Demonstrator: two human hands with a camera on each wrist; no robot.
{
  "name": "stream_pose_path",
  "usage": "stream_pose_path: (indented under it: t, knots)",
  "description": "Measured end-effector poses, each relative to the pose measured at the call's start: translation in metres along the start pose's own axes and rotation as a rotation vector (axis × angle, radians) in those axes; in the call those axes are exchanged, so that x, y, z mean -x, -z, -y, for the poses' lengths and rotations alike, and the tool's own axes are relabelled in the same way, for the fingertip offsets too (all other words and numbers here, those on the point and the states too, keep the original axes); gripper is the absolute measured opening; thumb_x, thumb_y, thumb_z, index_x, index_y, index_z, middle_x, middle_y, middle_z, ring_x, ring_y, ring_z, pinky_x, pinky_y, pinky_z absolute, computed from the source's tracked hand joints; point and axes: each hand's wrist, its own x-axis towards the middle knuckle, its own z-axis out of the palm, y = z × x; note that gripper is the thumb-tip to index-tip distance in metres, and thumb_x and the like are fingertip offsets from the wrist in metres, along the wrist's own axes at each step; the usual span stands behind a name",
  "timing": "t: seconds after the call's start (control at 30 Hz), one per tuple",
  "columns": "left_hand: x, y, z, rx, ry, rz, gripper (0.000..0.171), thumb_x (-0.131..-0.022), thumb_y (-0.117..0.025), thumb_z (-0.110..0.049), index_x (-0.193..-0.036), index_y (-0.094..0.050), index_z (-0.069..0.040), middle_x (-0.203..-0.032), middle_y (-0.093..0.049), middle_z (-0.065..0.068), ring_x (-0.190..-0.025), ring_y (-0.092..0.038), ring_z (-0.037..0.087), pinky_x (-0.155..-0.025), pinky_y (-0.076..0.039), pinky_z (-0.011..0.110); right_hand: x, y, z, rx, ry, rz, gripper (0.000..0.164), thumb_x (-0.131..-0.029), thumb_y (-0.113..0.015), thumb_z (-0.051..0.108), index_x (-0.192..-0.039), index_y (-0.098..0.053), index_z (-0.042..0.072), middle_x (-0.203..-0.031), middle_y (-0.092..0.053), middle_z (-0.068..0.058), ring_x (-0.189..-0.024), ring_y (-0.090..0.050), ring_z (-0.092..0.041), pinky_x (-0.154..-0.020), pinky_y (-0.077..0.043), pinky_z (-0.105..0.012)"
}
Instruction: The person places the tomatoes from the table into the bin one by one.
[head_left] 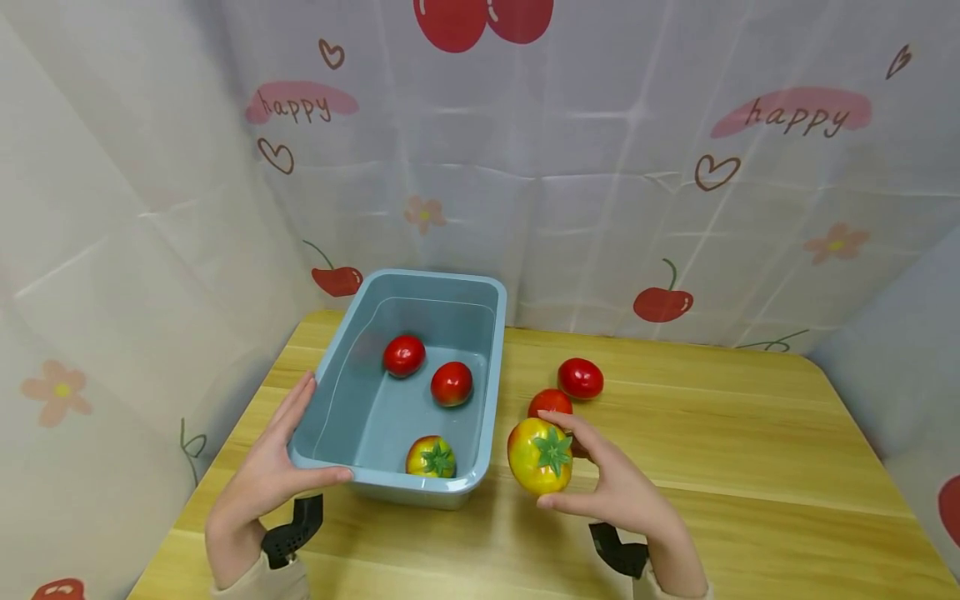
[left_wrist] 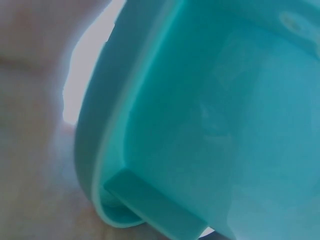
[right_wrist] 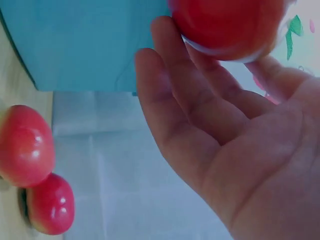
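Well, blue bin (head_left: 382, 425), three fruits (head_left: 452, 384) inside

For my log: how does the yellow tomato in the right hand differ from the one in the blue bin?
The held tomato is in the right hand; the binned tomato lies in the bin. In the head view, the held tomato looks larger than the binned tomato. Both are yellow-red with green calyxes.

Bin (head_left: 408, 497) appears smooth plastic, mild sheen. Fruit (head_left: 528, 467) is smooth, glossy, sharply highlighted. Table (head_left: 750, 433) shows wood grain, lightly reflective. Curtain (head_left: 525, 237) is creased sheeting, softly shiny. Sleeve (head_left: 266, 583) appears matt cloth
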Motion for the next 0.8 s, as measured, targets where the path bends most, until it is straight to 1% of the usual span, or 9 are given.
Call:
stream_pose_path:
  t: [0.33, 0.5, 0.63, 0.7, 0.73, 0.8]
  knots:
    - [0.000, 0.001, 0.001, 0.000, -0.009, -0.007, 0.116, -0.061, -0.089, -0.016, -0.151, -0.016, -0.017, -0.156, -0.010, -0.004, -0.128, -0.025, 0.033, -0.087, -0.036, 0.062, -0.017, 0.003, 0.012, -0.009, -0.002, -0.081, 0.080, -0.073, -0.082, 0.023, -0.140, -0.039, 0.024, -0.130, -0.048, 0.007, -0.110, -0.051, -0.016, -0.090, -0.047, -0.035]
    - [0.001, 0.000, 0.001, 0.002, -0.011, -0.009, 0.116, -0.061, -0.089, -0.016, -0.151, -0.017, -0.017, -0.156, -0.010, -0.005, -0.128, -0.024, 0.035, -0.087, -0.036, 0.064, -0.027, -0.002, 0.018, -0.033, 0.006, -0.123, 0.080, -0.072, -0.083, 0.021, -0.139, -0.040, 0.027, -0.130, -0.048, 0.007, -0.111, -0.051, -0.016, -0.091, -0.046, -0.038]
    - [0.001, 0.000, 0.001, 0.006, -0.010, -0.007, 0.116, -0.060, -0.089, -0.016, -0.151, -0.017, -0.016, -0.156, -0.009, -0.005, -0.129, -0.024, 0.034, -0.088, -0.035, 0.063, -0.034, -0.007, 0.023, -0.049, -0.022, -0.156, 0.079, -0.072, -0.083, 0.022, -0.138, -0.041, 0.028, -0.129, -0.049, 0.005, -0.108, -0.050, -0.016, -0.088, -0.047, -0.033]
    - [0.001, 0.000, 0.001, 0.011, -0.007, -0.002, 0.116, -0.061, -0.089, -0.015, -0.151, -0.016, -0.017, -0.156, -0.009, -0.006, -0.129, -0.023, 0.034, -0.089, -0.035, 0.063, -0.037, -0.010, 0.026, -0.049, -0.035, -0.162, 0.078, -0.072, -0.083, 0.024, -0.138, -0.041, 0.026, -0.129, -0.049, 0.004, -0.107, -0.051, -0.017, -0.086, -0.048, -0.032]
    - [0.001, 0.000, 0.001, 0.014, -0.005, 0.001, 0.116, -0.061, -0.089, -0.015, -0.151, -0.016, -0.017, -0.156, -0.009, -0.006, -0.130, -0.023, 0.034, -0.089, -0.034, 0.064, -0.038, -0.012, 0.027, -0.054, -0.041, -0.164, 0.079, -0.072, -0.083, 0.025, -0.138, -0.041, 0.027, -0.128, -0.050, 0.005, -0.106, -0.051, -0.016, -0.086, -0.048, -0.032]
    - [0.001, 0.000, 0.001, 0.021, -0.002, 0.005, 0.116, -0.061, -0.089, -0.015, -0.152, -0.016, -0.017, -0.156, -0.009, -0.006, -0.130, -0.021, 0.034, -0.090, -0.033, 0.064, -0.041, -0.016, 0.029, -0.065, -0.050, -0.163, 0.080, -0.071, -0.083, 0.027, -0.139, -0.041, 0.029, -0.129, -0.049, 0.007, -0.109, -0.050, -0.016, -0.088, -0.047, -0.037]
